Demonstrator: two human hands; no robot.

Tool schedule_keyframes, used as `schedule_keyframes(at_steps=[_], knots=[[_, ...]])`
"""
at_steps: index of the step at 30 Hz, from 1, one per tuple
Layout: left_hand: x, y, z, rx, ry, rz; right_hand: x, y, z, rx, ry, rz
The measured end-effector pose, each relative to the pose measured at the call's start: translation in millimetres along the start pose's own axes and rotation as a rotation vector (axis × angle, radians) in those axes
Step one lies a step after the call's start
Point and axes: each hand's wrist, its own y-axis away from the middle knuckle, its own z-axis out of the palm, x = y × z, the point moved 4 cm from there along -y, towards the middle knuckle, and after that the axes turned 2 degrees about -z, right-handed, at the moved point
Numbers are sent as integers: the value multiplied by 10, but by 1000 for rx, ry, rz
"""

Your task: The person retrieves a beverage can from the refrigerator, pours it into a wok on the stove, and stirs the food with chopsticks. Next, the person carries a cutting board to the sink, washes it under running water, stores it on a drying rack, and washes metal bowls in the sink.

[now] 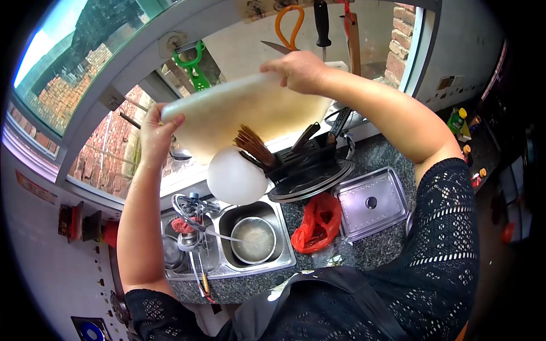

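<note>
A large whitish cutting board [250,108] is held up in front of the window, tilted, above the rack behind the sink. My left hand [156,129] grips its left edge, thumb on the near face. My right hand [304,72] is closed over its upper edge towards the right. Below the board stands a black rack [301,156] holding chopsticks [253,145] and dark-handled utensils. A white round object [236,176] leans at the rack's left, and dark round lids [313,183] rest at its front.
Water runs into a metal bowl [253,241] in the sink [284,250]. A red plastic bag [318,224] and a lidded metal tray [372,203] lie on the granite counter [392,156]. Orange-handled scissors [290,28], a green peeler [196,71] and a black-handled tool [322,25] hang overhead.
</note>
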Motion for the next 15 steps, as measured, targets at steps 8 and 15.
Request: schedule_keyframes(at_steps=[8, 15], knots=[[-890, -91, 180, -104, -143, -156, 140, 47, 591, -236, -6, 18], [-1580, 15, 407, -227, -290, -249, 227, 166, 1084, -383, 22, -47]])
